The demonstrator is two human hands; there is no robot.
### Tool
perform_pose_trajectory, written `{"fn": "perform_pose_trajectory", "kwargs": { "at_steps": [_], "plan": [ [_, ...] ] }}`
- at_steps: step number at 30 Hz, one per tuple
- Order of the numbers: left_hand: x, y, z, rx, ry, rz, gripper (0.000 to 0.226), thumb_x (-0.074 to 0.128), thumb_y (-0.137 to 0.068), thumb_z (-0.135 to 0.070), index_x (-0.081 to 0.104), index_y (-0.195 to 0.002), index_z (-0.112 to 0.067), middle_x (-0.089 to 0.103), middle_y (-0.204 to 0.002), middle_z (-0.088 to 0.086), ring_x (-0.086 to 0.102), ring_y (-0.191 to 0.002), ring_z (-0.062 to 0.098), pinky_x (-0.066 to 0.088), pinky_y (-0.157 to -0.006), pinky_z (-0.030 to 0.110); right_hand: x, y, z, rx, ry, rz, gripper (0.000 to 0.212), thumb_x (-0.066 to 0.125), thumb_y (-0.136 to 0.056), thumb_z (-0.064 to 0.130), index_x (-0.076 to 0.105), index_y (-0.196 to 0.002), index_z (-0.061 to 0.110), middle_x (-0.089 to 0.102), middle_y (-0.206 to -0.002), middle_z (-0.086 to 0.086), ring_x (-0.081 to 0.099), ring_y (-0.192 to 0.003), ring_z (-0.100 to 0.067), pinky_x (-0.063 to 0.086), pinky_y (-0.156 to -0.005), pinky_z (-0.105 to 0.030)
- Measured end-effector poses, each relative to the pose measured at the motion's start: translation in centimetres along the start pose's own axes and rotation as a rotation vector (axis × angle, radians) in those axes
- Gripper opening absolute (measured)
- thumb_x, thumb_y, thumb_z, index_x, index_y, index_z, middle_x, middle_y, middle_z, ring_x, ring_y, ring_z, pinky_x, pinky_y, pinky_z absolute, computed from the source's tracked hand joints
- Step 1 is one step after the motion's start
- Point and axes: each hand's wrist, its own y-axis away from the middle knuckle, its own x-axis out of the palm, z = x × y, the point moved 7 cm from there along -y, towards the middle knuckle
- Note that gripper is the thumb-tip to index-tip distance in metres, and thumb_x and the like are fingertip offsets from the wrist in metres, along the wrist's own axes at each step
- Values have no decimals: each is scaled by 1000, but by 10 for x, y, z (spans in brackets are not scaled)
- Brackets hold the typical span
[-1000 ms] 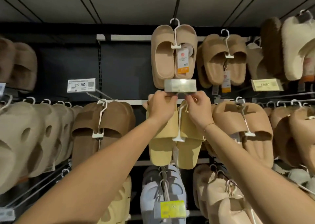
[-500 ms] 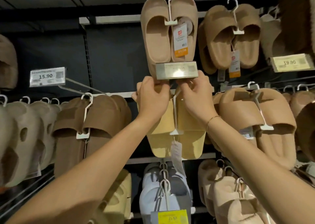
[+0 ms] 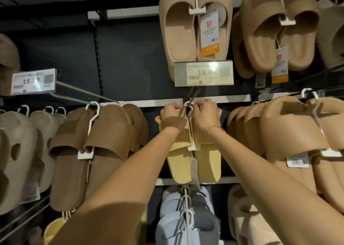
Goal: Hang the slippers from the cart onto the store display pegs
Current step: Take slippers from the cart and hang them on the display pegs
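step: hooking | yellow slippers (image 3: 195,162) at the peg (image 3: 193,95), hanger hook (image 3: 188,104) apparently on | left hand (image 3: 170,114), right hand (image 3: 205,115) each pinching slipper tops | release pending; cart unseen

Price tag (image 3: 203,73) overhangs peg (image 3: 191,100); brown slippers (image 3: 89,151) left, tan slippers (image 3: 290,129) right crowd gap.

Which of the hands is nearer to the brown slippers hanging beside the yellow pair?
Left. The left hand grips the top of the yellow slippers on the side facing the brown slippers. The right hand grips the far side, toward the tan pairs.
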Motion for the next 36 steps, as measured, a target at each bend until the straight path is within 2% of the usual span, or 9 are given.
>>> {"fn": "perform_pose_trajectory", "kwargs": {
  "at_steps": [10,15,20,23,26,28,31,34,36],
  "plan": [
    [4,42,6,199,-207,-71,44,54,-95,-34,53,-137,-23,47,-142,3,39,-135,23,27,-114,45,-10,51,-11,-183,149,250,57,35,-105,40,28,-156,16,21,-165,-6,14,-153,-24,15,-125,-42],
    [-12,143,-26,317,-51,156,30,56,-93,-27,54,-123,-26,57,-119,-1,61,-104,21,49,-93,40,-88,129,16,-241,24,226,34,41,-104,37,59,-122,15,57,-128,-3,57,-112,-24,49,-94,-44],
    [-7,266,-69,536,-182,499,11,55,-87,-22,56,-98,-20,61,-96,4,60,-89,30,52,-75,47,-183,240,1,-269,152,343,22,47,-93,36,58,-94,17,57,-88,1,57,-78,-20,46,-68,-39],
    [25,359,-86,556,-401,865,21,57,-93,-41,60,-99,-21,62,-100,2,61,-94,28,52,-78,42,-232,327,-82,-43,445,689,24,49,-86,44,63,-95,27,63,-90,4,55,-76,-16,45,-69,-34],
    [69,478,-109,683,-436,1232,31,62,-90,-45,70,-102,-17,67,-107,6,62,-103,27,52,-89,39,-308,455,-238,547,615,1095,33,64,-77,63,65,-107,50,67,-101,21,55,-81,-5,45,-77,-30],
    [94,554,-130,739,-383,1392,34,62,-92,-43,71,-98,-11,70,-100,10,65,-98,28,50,-80,35,-385,554,-309,881,515,1301,35,63,-80,58,71,-104,34,73,-98,14,68,-84,-11,55,-73,-33],
    [126,652,-160,784,-305,1540,37,62,-93,-46,68,-86,-10,68,-88,10,65,-87,29,44,-69,34,-492,608,-258,1210,500,844,38,64,-76,50,71,-92,17,75,-96,-10,70,-68,-21,57,-56,-25],
    [150,744,-174,784,-258,1716,35,61,-96,-43,71,-101,-10,69,-96,7,61,-91,24,45,-74,31,-537,662,-209,1245,581,1001,26,52,-101,27,65,-102,5,66,-103,-13,58,-82,-19,54,-77,-33],
    [164,801,-171,828,-281,1808,34,59,-98,-44,68,-105,-12,64,-99,4,60,-96,23,45,-77,31,-557,689,-212,1328,547,860,25,47,-104,9,62,-99,-10,61,-97,-16,52,-89,-19,51,-83,-35]
  ]
}}
